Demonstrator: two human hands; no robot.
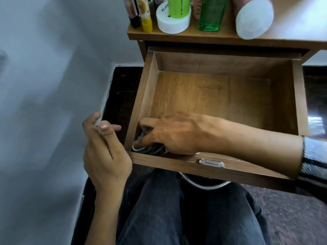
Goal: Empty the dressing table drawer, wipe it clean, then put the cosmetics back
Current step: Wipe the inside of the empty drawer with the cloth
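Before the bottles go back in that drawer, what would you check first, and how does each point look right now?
1. Drawer emptied of cosmetics: ok, only the cloth is inside.
2. Drawer pulled out far enough to reach: ok.
3. Near left corner being wiped: ok, the right hand presses the cloth there.
4. Whole drawer floor clean: cannot tell; a thin dark line shows near the back.
5. Left hand free to steady the drawer: ok, it is open beside the front corner, holding nothing.
6. Cosmetics within reach: ok, the bottles and a white jar stand on the top above.
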